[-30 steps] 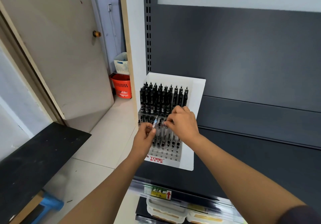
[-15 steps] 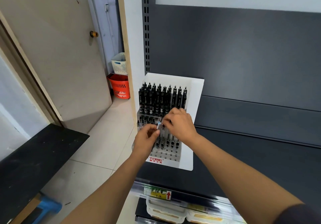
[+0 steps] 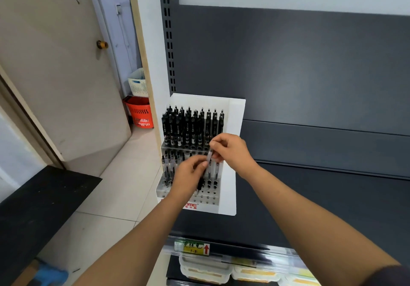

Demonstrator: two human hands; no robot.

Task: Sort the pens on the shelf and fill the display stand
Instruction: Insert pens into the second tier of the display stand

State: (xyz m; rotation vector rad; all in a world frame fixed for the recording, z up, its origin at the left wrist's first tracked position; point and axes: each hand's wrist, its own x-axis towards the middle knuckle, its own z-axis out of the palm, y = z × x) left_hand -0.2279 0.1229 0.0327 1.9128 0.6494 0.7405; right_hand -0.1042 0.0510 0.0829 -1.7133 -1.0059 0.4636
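Note:
A white and clear display stand (image 3: 230,174) sits at the left end of the dark shelf (image 3: 321,197). Its back tier is full of black pens (image 3: 188,125); the lower tier holds a few clear pens (image 3: 169,163) and several bare holes. My left hand (image 3: 188,175) grips a bunch of pens over the lower tier, a black end showing below the fingers. My right hand (image 3: 230,150) pinches the top of one clear pen (image 3: 209,160) that stands upright between both hands, above the lower tier's right side.
A dark back panel (image 3: 288,68) rises behind the shelf. A price label (image 3: 193,248) sits on the shelf's front edge, with plastic boxes (image 3: 206,270) below. To the left are a door (image 3: 55,74), an orange basket (image 3: 139,114), a white basket (image 3: 137,83) and a black board (image 3: 37,208).
My right hand has taken hold of the clear pen that the left hand held out. Both hands shifted slightly right over the stand's lower tier.

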